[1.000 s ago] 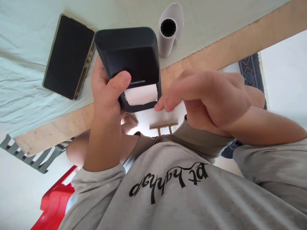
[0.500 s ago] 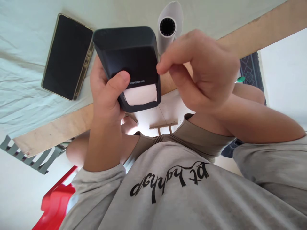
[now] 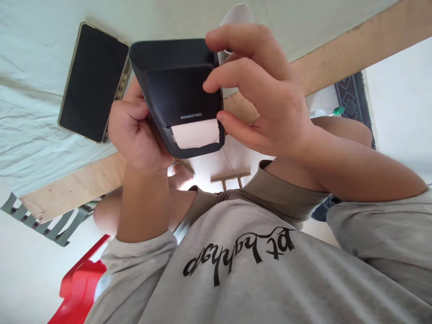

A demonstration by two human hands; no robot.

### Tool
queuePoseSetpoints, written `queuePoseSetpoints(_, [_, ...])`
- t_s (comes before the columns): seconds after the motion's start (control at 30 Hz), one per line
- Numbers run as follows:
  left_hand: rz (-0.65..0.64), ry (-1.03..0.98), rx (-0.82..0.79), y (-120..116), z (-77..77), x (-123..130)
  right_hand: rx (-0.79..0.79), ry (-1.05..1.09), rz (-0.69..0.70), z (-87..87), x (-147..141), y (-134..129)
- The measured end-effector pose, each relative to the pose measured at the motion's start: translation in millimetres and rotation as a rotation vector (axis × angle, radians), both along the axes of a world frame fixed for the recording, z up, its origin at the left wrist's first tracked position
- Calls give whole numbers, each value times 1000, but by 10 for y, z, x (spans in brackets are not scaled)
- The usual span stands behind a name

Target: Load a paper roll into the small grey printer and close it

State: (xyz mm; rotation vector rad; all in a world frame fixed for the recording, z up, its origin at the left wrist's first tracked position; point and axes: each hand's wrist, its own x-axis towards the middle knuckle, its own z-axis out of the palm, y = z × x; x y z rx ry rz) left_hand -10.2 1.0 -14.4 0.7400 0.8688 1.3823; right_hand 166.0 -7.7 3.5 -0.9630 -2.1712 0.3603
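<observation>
A black NIIMBOT device is held up over the table edge, with a white paper label showing at its lower end. My left hand grips the device along its left side, its fingers partly hidden behind it. My right hand is at the device's right side with its fingers curved and apart; the fingertips lie at its right edge and over its face. Whether they press on it is hard to tell. Behind my right hand, a white cylindrical object is mostly covered.
A dark-screened phone in a clear case lies on the pale cloth at the left. The wooden table edge runs below. A red plastic object is at the lower left, a patterned dark mat at the right.
My left thumb has moved off the device's face to its left side. My right hand has opened from a pinch, with its fingers now spread over the device's right edge.
</observation>
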Motion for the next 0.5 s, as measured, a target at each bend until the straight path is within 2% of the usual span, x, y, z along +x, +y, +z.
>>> queuePoseSetpoints(0.13, [-12, -10, 37, 25, -60, -24, -111, -50, 10, 42, 11, -18])
queuePoseSetpoints(0.27, [-29, -55, 56, 51, -116, -27, -151, -58, -7, 68, 12, -11])
queuePoseSetpoints(0.5, [15, -74, 84, 19, -31, 41, -131, -50, -15, 99, -24, 12])
